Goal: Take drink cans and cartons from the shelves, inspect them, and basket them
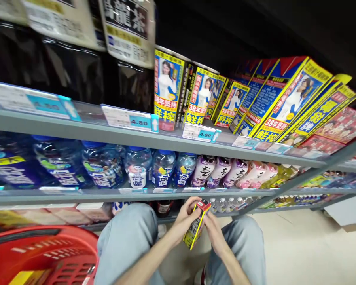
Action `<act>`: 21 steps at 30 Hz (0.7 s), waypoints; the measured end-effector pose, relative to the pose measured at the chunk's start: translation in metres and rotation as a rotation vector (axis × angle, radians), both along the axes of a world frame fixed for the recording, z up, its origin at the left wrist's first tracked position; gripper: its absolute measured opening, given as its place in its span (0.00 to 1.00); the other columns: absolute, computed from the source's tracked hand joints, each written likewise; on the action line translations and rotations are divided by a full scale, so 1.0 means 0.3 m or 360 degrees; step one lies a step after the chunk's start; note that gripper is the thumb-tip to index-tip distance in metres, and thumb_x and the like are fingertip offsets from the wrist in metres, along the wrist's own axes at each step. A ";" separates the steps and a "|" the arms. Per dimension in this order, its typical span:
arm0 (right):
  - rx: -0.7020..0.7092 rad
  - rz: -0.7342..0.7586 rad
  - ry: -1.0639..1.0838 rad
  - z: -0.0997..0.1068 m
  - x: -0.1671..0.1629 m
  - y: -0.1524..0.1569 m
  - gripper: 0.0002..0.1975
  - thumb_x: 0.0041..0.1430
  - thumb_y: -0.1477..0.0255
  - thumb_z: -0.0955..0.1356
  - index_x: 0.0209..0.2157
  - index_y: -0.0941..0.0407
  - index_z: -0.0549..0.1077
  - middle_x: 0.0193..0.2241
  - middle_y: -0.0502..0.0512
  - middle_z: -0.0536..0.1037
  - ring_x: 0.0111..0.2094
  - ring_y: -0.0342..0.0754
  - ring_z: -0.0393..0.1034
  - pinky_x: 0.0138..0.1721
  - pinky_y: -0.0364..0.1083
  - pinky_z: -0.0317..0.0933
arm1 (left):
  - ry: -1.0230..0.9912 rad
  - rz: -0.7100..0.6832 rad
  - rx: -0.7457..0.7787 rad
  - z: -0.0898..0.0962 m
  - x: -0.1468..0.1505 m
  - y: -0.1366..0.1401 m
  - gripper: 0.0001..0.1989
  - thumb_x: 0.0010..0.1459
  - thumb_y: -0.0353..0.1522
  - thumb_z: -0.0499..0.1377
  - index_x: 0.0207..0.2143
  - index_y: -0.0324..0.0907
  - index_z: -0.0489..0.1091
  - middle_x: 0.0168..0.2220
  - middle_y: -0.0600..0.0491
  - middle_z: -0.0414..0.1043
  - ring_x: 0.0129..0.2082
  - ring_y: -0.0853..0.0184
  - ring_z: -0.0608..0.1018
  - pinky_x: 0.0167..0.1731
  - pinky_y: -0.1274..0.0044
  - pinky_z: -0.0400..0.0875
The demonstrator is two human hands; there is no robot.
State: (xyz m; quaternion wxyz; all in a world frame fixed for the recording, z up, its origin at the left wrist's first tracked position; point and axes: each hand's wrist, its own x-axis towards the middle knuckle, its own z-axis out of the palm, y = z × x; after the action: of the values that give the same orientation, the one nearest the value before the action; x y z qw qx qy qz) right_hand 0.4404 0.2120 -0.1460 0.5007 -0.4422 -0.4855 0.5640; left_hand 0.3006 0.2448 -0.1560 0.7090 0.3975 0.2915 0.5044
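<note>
While the left hand (190, 211) and right hand (213, 228) grip its upper end with curled fingers, the straight-edged carton (195, 227) tilts between them, right of the red basket (80, 234). The basket is curved, slotted plastic.

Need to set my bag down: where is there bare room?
Widest bare patch: the floor bordered by the right knee, the shelves and the white panel. A smaller patch lies between both knees, below the carton. Crowded: the shelf lined with bottles, and the left side, taken by the red basket.
</note>
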 end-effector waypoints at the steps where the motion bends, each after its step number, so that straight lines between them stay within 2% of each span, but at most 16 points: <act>1: 0.0089 0.0072 -0.0126 0.011 0.016 -0.003 0.22 0.60 0.53 0.71 0.50 0.52 0.78 0.53 0.58 0.78 0.60 0.60 0.67 0.63 0.58 0.56 | -0.0015 -0.0014 0.0066 -0.002 -0.004 0.000 0.30 0.49 0.49 0.70 0.48 0.43 0.69 0.40 0.52 0.76 0.40 0.65 0.75 0.40 0.78 0.67; 4: 0.0246 0.0217 -0.0339 0.029 0.052 -0.020 0.26 0.57 0.56 0.73 0.55 0.51 0.75 0.57 0.60 0.76 0.57 0.61 0.70 0.58 0.58 0.64 | -0.0069 -0.0119 0.0248 -0.013 -0.012 -0.002 0.32 0.46 0.49 0.72 0.48 0.42 0.68 0.40 0.52 0.76 0.41 0.65 0.74 0.42 0.77 0.65; 8: 0.0214 0.0206 -0.0552 0.022 0.087 -0.049 0.31 0.49 0.64 0.78 0.55 0.52 0.73 0.53 0.61 0.78 0.52 0.61 0.75 0.53 0.57 0.69 | -0.0016 -0.0188 0.0376 -0.020 -0.011 -0.010 0.33 0.41 0.48 0.75 0.43 0.40 0.69 0.37 0.53 0.74 0.38 0.65 0.72 0.40 0.76 0.62; 11: 0.0196 0.0197 -0.0680 0.043 0.101 -0.065 0.37 0.43 0.64 0.80 0.57 0.54 0.71 0.52 0.62 0.79 0.49 0.60 0.76 0.48 0.56 0.72 | -0.0046 -0.0222 0.0415 -0.017 -0.011 -0.016 0.36 0.35 0.50 0.76 0.42 0.40 0.70 0.36 0.53 0.74 0.38 0.65 0.72 0.40 0.76 0.61; 13: 0.0224 0.0139 -0.0807 0.077 0.099 -0.075 0.39 0.38 0.62 0.81 0.54 0.55 0.73 0.47 0.60 0.81 0.44 0.59 0.77 0.44 0.54 0.73 | -0.0105 -0.0254 0.0446 -0.016 -0.015 -0.019 0.38 0.32 0.50 0.77 0.42 0.40 0.71 0.38 0.51 0.75 0.40 0.64 0.73 0.42 0.75 0.62; 15: 0.0265 0.0105 -0.0968 0.115 0.086 -0.085 0.37 0.35 0.58 0.82 0.48 0.56 0.76 0.41 0.58 0.82 0.41 0.58 0.77 0.42 0.52 0.72 | -0.0193 -0.0315 0.0443 -0.016 -0.022 -0.019 0.39 0.29 0.49 0.78 0.43 0.40 0.73 0.41 0.50 0.75 0.43 0.61 0.74 0.45 0.74 0.62; 19: 0.0453 0.0044 -0.1297 0.199 0.061 -0.105 0.31 0.37 0.53 0.81 0.40 0.55 0.78 0.39 0.56 0.83 0.40 0.58 0.77 0.42 0.49 0.72 | -0.0427 -0.0557 0.0391 0.000 -0.040 -0.026 0.39 0.28 0.49 0.78 0.43 0.41 0.75 0.45 0.48 0.76 0.45 0.60 0.76 0.46 0.73 0.64; 21: 0.0597 0.0045 -0.1446 0.266 0.062 -0.111 0.28 0.40 0.54 0.81 0.40 0.53 0.78 0.39 0.55 0.83 0.40 0.56 0.77 0.42 0.48 0.71 | -0.0487 -0.0541 0.0416 0.021 -0.049 -0.035 0.37 0.33 0.50 0.76 0.44 0.41 0.75 0.48 0.46 0.75 0.49 0.57 0.76 0.49 0.71 0.65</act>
State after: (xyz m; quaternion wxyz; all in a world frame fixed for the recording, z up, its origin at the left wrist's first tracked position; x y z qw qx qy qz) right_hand 0.4588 0.1787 -0.0663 0.3018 -0.5390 -0.7539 0.2236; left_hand 0.2860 0.2344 -0.1497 0.7620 0.4481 0.0423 0.4655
